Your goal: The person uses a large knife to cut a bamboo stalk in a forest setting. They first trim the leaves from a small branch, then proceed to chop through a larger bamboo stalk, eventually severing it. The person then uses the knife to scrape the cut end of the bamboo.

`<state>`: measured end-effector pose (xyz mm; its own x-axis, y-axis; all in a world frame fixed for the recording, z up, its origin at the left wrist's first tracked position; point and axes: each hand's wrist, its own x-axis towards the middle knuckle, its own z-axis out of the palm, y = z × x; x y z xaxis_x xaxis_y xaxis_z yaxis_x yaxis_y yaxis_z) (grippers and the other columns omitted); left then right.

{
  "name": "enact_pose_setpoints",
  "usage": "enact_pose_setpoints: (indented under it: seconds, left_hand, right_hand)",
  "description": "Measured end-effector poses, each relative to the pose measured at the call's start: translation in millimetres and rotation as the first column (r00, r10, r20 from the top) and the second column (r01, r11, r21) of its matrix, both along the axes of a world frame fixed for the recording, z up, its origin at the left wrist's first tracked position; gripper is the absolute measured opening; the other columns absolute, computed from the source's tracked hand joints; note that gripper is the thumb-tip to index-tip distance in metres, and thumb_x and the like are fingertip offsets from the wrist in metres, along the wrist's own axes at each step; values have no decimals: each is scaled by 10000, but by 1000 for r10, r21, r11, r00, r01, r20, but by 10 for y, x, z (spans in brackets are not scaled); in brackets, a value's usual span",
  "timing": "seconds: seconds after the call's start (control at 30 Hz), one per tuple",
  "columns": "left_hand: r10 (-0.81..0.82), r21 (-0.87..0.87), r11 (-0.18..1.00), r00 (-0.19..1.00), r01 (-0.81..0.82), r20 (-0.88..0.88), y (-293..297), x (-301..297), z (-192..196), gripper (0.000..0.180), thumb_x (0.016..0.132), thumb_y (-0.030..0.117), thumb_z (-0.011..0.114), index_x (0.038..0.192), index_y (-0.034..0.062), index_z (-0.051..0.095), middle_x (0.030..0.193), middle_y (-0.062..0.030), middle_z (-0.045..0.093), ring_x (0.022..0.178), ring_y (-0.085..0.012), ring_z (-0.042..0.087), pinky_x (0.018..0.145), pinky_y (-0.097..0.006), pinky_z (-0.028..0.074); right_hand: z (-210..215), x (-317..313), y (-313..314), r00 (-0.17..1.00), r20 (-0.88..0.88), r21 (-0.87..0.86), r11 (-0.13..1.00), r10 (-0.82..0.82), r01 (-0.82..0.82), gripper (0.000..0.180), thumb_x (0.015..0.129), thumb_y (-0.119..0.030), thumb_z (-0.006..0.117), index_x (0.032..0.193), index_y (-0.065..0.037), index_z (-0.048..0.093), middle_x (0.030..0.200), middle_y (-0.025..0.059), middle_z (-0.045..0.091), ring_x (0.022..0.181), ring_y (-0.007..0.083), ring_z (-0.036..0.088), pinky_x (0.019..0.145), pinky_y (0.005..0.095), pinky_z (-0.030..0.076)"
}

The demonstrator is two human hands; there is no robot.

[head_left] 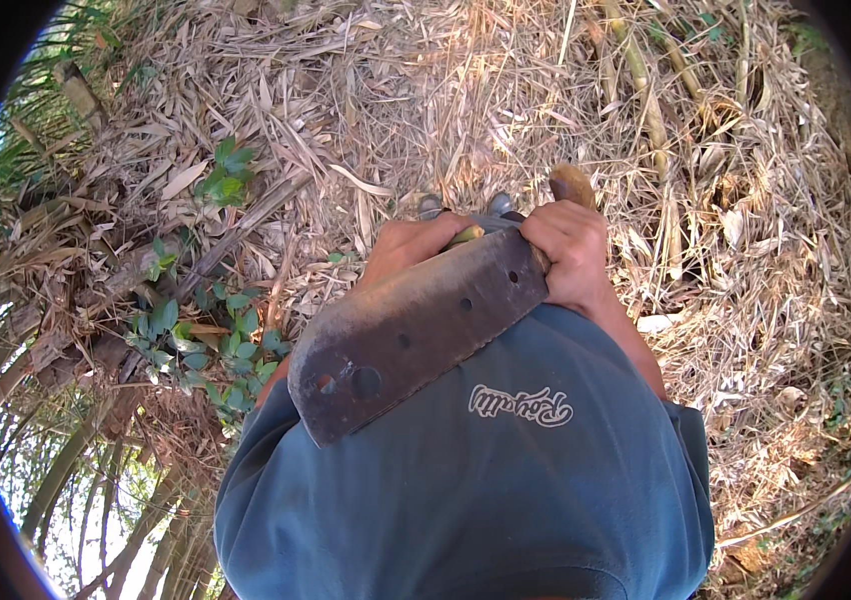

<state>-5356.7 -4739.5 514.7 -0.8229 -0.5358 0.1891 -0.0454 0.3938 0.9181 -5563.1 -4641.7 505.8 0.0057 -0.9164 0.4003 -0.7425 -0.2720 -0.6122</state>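
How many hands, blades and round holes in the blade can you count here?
Hands: 2, the left hand and the right hand
Broad rusty blade: 1, held by its wooden handle
Round holes visible in the blade: 6
Total: 9

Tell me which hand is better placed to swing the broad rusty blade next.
Right, probably. The right hand is wrapped around the wooden handle of the broad rusty metal chopping blade, so it likely controls the tool. The left hand is closed on a thin yellowish stick beside the blade's upper edge.
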Motion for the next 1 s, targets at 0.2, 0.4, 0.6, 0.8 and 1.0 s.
enact_pose_setpoints:
  seconds: [0.2, 0.4, 0.6, 0.8, 1.0]
  left_hand:
    - [-26, -13, 1000, 999, 26, 47, 7, 20, -6, 313, 821, 213, 710, 1026, -6, 624, 754, -114, 647, 635, -242, 668, 564, -338, 495]
    - [-60, -110, 991, 991, 73, 117, -27, 75, -54, 286, 820, 223, 685, 1028, 36, 625, 799, -134, 643, 682, -326, 665, 575, -395, 513]
    - [-37, -212, 976, 998, 46, 48, -40, 37, -134, 247, 825, 200, 673, 1008, 43, 622, 783, -116, 634, 654, -317, 651, 557, -400, 507]
    - [4, -326, 945, 1000, 3, 21, 10, 72, 37, 219, 832, 227, 704, 925, 43, 631, 777, -92, 635, 645, -302, 647, 563, -397, 510]
    - [111, -197, 975, 993, -102, 37, 138, 131, 90, 233, 945, 248, 625, 855, 34, 646, 744, -106, 662, 658, -276, 663, 604, -352, 529]
  right_hand:
    - [23, -7, 6, 1000, -4, 22, 1000, 17, -17, 194, 591, -185, 682, 643, -75, 530, 577, 65, 507, 528, 261, 554, 502, 377, 433]
    - [5, 2, 5, 998, 37, 53, 998, 45, -47, 196, 599, -185, 677, 641, -72, 523, 584, 69, 511, 549, 266, 561, 521, 374, 437]
    - [-112, 24, 44, 998, 50, 28, 999, -33, 31, 201, 601, -189, 681, 642, -71, 523, 597, 67, 526, 559, 272, 566, 537, 385, 439]
    - [-461, -113, 74, 969, -114, 120, 965, -218, 232, 132, 640, -170, 684, 689, -63, 622, 596, 104, 582, 582, 296, 613, 587, 398, 481]
    - [-581, -305, 151, 612, -169, 662, 371, -773, 651, 303, 750, -275, 703, 699, 23, 672, 562, 138, 593, 519, 265, 579, 566, 402, 480]
